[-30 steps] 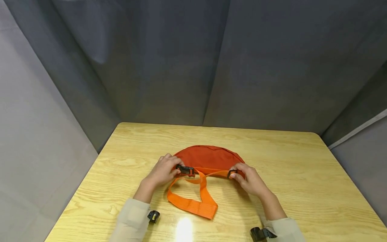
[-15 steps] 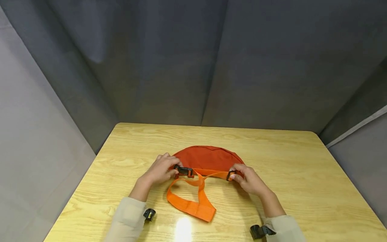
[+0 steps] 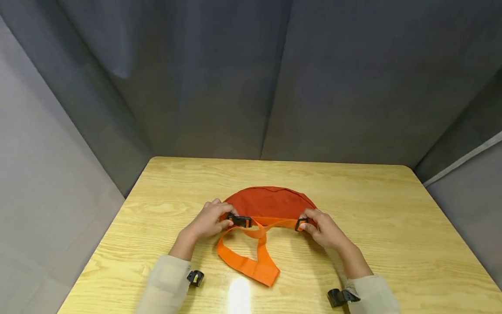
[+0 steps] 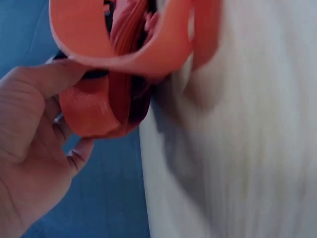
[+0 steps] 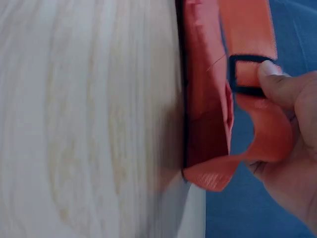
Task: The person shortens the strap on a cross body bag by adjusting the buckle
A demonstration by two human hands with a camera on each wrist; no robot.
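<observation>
A red half-moon waist bag (image 3: 270,203) lies on the table with its curved side away from me. Along its straight near side runs an orange webbing strap (image 3: 251,267), which loops out toward me on the wood. At the bag's left end my left hand (image 3: 209,221) pinches the black side-release buckle (image 3: 240,221), whose halves look joined. My right hand (image 3: 323,229) holds the black slider (image 5: 247,89) on the strap at the right end, thumb pressed on its frame. In the left wrist view, folded orange webbing (image 4: 91,106) hangs beside the fingers.
The wood-grain table (image 3: 176,183) has rounded far corners. Grey curtains (image 3: 204,87) stand behind it and at both sides. Small black devices (image 3: 195,278) sit on both wrists.
Both hands keep their hold on buckle and slider, with only slight shifts. The strap's loop has moved a little to the left.
</observation>
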